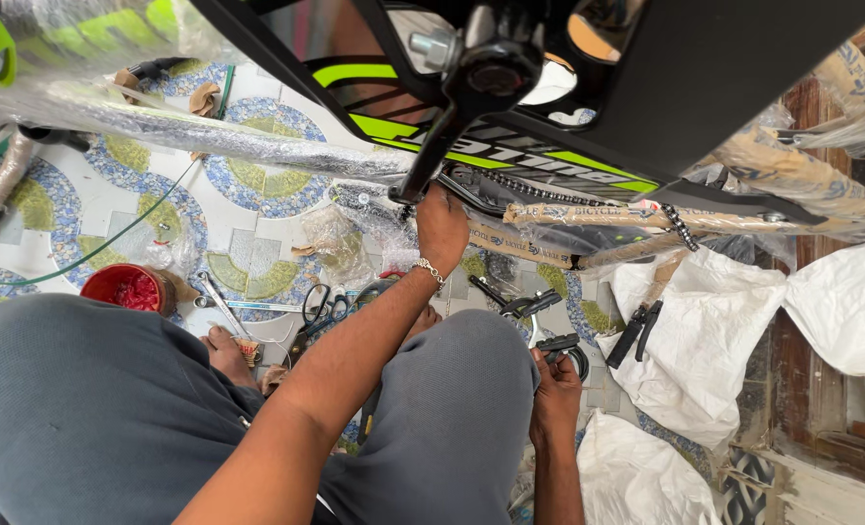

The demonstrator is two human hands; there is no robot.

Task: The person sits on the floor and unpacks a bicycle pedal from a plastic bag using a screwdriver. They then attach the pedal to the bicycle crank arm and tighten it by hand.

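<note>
Squatting under a wrapped bike, one hand on the crank end and one on a black part down low.

Closest to me, my right hand (pixel 556 397) sits just past my right knee, fingers curled shut around a black clamp-like part (pixel 561 347) lying on the patterned tile floor (pixel 257 185). Can't tell how tight that grip is. A bit further out, my left hand (pixel 441 226) is reaching up, closed around the lower end of the black crank arm (pixel 432 156); there's a metal bracelet (pixel 429 270) on that wrist. Left of that hand on the floor are scissors (pixel 317 303), a spanner (pixel 220 303) and a red tub (pixel 126 289). Beyond the left hand hangs the black-and-green bike frame (pixel 510 156) in plastic wrap, chain (pixel 680 228) dangling to its right, white sacks (pixel 705 340) past my right hand.
</note>
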